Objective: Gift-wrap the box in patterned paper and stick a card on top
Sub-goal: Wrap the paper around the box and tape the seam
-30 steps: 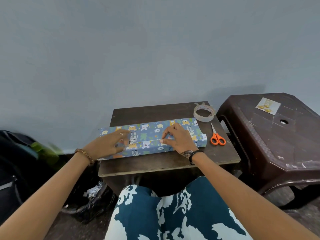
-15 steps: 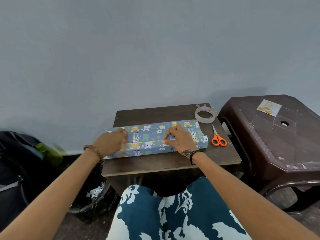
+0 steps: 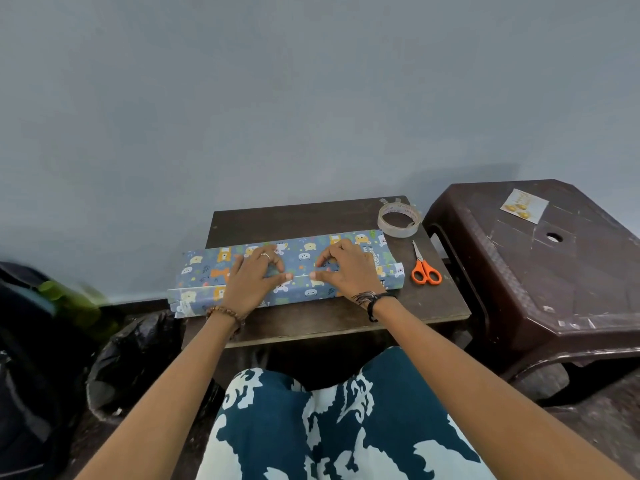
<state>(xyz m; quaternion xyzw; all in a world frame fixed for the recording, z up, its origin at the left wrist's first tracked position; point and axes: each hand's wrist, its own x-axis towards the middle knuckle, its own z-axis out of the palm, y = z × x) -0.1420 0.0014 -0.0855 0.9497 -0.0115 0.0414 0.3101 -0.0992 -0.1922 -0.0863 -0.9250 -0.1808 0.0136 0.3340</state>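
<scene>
A long flat box wrapped in blue patterned paper (image 3: 304,251) with cartoon animals lies across the small dark table (image 3: 346,317). The paper's left end sticks out past the table edge. My left hand (image 3: 252,278) and my right hand (image 3: 349,271) rest side by side on the middle of the box. Their thumbs and forefingers press the paper's overlapping edge along the seam. The box itself is hidden under the paper. A small card (image 3: 524,205) with yellow shapes lies on the brown plastic stool (image 3: 554,271) to the right.
A roll of clear tape (image 3: 398,220) sits at the table's back right corner, and orange-handled scissors (image 3: 425,270) lie just right of the box. A black plastic bag (image 3: 131,355) and a dark backpack (image 3: 31,341) stand on the floor at left. A grey wall is close behind.
My left hand has slid right along the box from its left part to the middle, beside my right hand. My right hand stays on the seam.
</scene>
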